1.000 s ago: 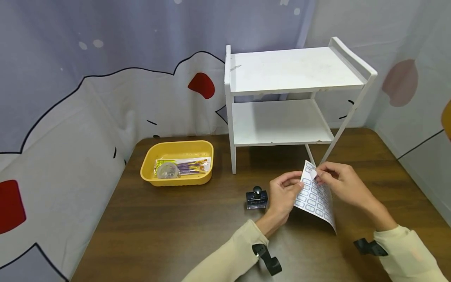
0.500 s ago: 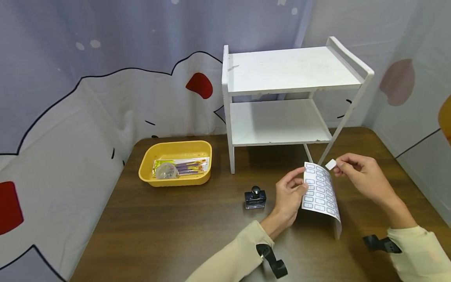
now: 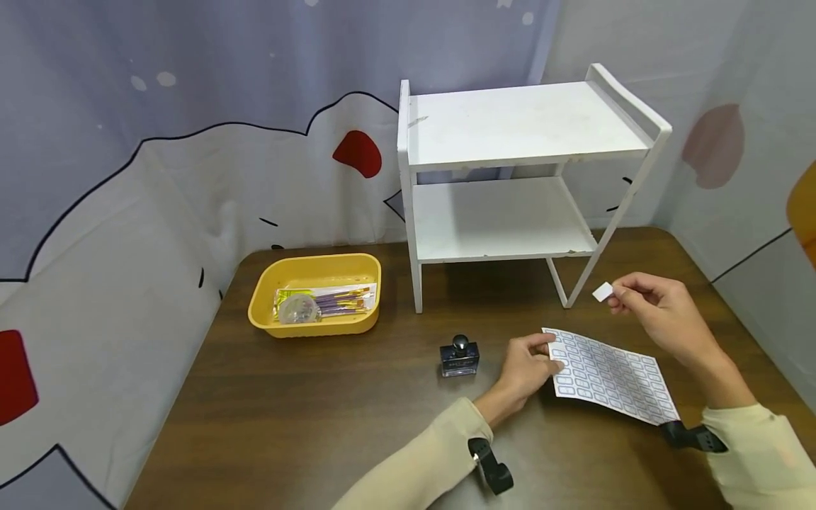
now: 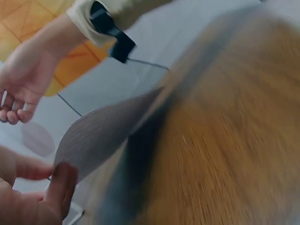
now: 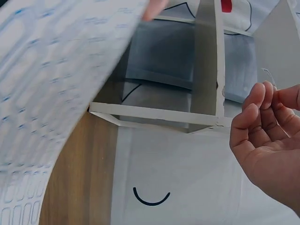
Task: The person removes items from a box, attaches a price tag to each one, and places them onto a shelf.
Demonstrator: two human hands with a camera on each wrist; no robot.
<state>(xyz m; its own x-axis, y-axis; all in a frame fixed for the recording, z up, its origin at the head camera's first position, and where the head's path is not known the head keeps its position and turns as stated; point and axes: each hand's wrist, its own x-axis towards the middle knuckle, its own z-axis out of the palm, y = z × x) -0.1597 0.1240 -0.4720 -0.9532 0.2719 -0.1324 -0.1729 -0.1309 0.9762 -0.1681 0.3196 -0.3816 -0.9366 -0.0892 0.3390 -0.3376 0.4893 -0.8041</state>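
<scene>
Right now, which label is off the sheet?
The white label pinched by the right hand; all others visible are on the sheet held by the left hand.

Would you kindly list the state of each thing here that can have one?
Label sheet: curved, pinched at one edge by the left hand
White label: separate from the sheet, pinched by the right hand
Dark bottle: upright, capped
Yellow tray: uncovered, upright, holding brushes
White shelf unit: standing upright
</scene>
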